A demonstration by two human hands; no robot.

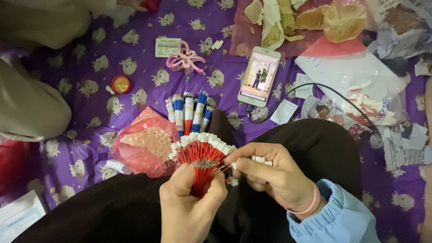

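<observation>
Left hand clenched round a fan of red sticks over the lap; right hand pinching one white-capped stick at the fan's right edge.
Advised: keep the stems squeezed low, caps level; far: blue-and-red bundles, phone; pink bag left, crowding.

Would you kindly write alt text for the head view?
The left hand grips a fan of red sticks with white tips while the right hand pinches one. Beyond lie a phone and a purple cloth.
</observation>
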